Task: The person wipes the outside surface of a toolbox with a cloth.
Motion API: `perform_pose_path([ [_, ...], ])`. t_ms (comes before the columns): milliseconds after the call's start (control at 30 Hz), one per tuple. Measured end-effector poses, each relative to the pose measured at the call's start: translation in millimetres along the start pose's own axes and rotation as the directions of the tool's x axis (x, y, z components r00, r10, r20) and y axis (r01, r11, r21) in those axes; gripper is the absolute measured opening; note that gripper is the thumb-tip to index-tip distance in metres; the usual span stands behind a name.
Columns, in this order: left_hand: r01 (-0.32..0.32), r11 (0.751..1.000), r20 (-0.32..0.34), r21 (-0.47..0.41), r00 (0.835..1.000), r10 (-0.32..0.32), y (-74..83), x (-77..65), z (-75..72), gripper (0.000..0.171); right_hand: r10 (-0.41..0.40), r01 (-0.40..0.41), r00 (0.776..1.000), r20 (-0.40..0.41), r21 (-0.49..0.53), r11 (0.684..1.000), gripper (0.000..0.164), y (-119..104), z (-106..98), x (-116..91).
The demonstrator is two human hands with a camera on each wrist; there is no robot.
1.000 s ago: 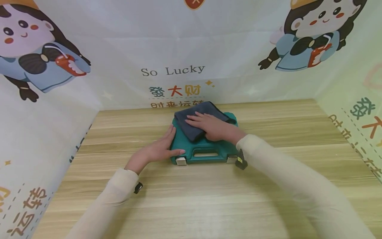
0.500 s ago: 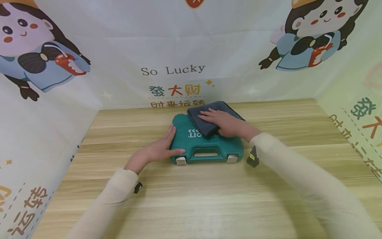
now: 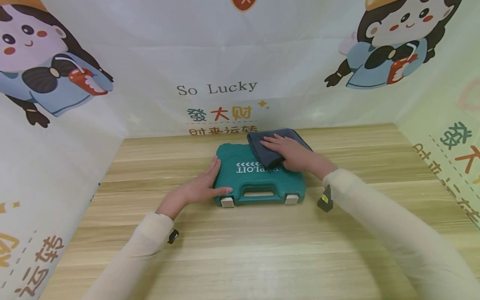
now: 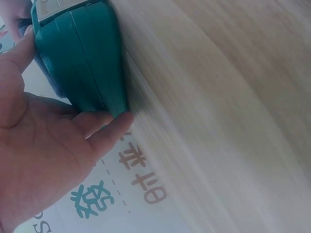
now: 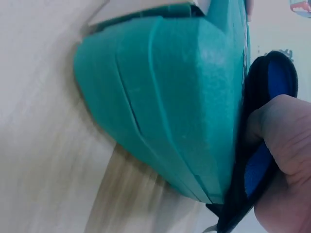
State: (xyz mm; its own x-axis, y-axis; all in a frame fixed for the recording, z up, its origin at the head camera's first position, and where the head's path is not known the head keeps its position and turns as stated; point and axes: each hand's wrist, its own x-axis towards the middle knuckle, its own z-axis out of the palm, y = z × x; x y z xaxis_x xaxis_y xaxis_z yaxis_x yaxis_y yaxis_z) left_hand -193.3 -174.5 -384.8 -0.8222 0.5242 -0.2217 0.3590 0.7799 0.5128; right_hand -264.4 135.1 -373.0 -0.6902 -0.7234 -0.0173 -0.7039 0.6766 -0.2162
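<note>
A teal plastic carrying case (image 3: 225, 173) with a handle and two metal latches lies flat on the wood-grain table. White lettering on its lid appears upside down. My left hand (image 3: 196, 188) rests against the case's left side, fingers extended along it and thumb on the front left corner. A folded dark grey-blue cloth (image 3: 267, 156) covers the lid's back right part and reaches past its edge. Pressing on that cloth from above is my right hand (image 3: 294, 155), its fingers spread out flat. In the right wrist view, bright blue shows on the cloth (image 5: 257, 170) beside the thumb.
Behind the table (image 3: 240, 246) hangs a pale printed backdrop (image 3: 225, 62) with cartoon figures and writing. Similar printed sheets border the left and right sides. A small black device (image 3: 325, 200) is on the right wrist, another (image 3: 173, 236) on the left.
My right hand has slid the cloth rightward across the lid, uncovering the white lettering and the left part of the case. The left hand and the case have stayed put.
</note>
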Motion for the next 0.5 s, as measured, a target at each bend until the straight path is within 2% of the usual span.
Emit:
perform_pose_path([
  [300, 0.004, 1.000, 0.001, -0.011, 1.000, -0.004, -0.6, 0.0, 0.9, 0.101, 0.099, -0.099, 0.995, -0.013, -0.022, 0.995, 0.076, -10.9, 4.7, -5.4],
  [500, 0.007, 1.000, -0.001, -0.022, 1.000, -0.007, -0.9, 0.5, 1.2, 0.100, 0.186, -0.186, 0.983, -0.015, -0.057, 0.981, 0.073, -24.6, 9.1, -6.4],
])
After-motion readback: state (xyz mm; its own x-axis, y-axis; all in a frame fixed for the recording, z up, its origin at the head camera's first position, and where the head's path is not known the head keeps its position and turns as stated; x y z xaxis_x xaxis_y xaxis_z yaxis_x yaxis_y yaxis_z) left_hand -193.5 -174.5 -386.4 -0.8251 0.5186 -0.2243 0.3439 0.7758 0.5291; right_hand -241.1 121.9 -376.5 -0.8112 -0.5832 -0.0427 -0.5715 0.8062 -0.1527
